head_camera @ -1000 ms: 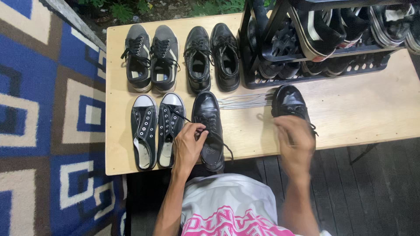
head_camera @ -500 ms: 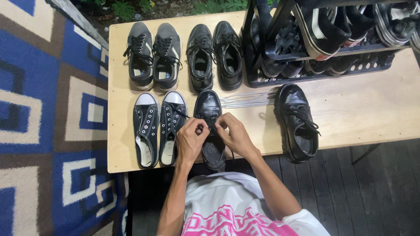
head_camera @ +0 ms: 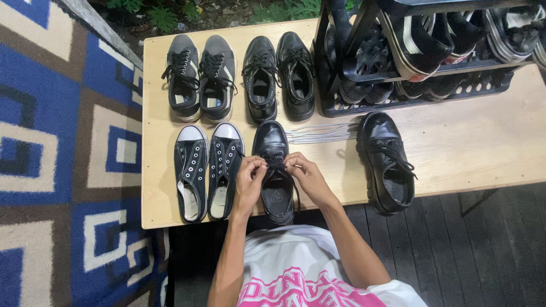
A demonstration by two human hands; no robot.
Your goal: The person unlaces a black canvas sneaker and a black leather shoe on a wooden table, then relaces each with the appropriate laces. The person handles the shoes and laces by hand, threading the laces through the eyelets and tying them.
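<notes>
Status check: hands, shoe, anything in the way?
Left hand and right hand both pinching laces on black leather shoe. Sneaker close beside left hand; nothing blocking.

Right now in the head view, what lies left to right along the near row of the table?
Black canvas sneaker with white toe cap → its matching sneaker → black leather shoe under both hands, left hand and right hand at its laces → black leather lace-up shoe standing apart.
</notes>
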